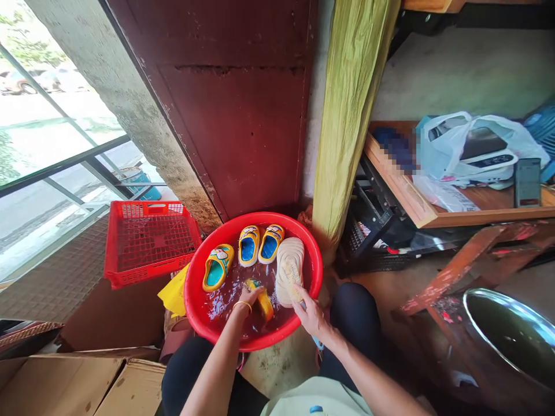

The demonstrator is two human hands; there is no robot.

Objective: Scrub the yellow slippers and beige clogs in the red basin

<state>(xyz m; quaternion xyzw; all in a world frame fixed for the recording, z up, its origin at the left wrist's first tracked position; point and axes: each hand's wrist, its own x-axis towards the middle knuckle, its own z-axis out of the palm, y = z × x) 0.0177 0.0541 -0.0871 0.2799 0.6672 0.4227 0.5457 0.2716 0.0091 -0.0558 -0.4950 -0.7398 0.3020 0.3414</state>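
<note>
A red basin [318, 277] of water stands between my knees. In it, my left hand [248, 296] is closed on a yellow child's slipper [265, 306], which is tilted on its side in the water. My right hand [309, 312] grips a scrubbing brush [295, 292], its pale bristles against a large cream slipper [284, 248] lying sole up at the right side. Two yellow slippers with blue insoles, a left one [248, 247] and a right one [271, 244], lie side by side at the far rim. Another yellow slipper [217, 267] with a green insole is at the left.
A red plastic crate [151, 277] stands left of the basin, above cardboard [78, 381]. Behind is a dark red door [238, 133] beside a yellow-green curtain [347, 115]. At right are a wooden table [433, 216] with bags and a metal-rimmed bowl [511, 335].
</note>
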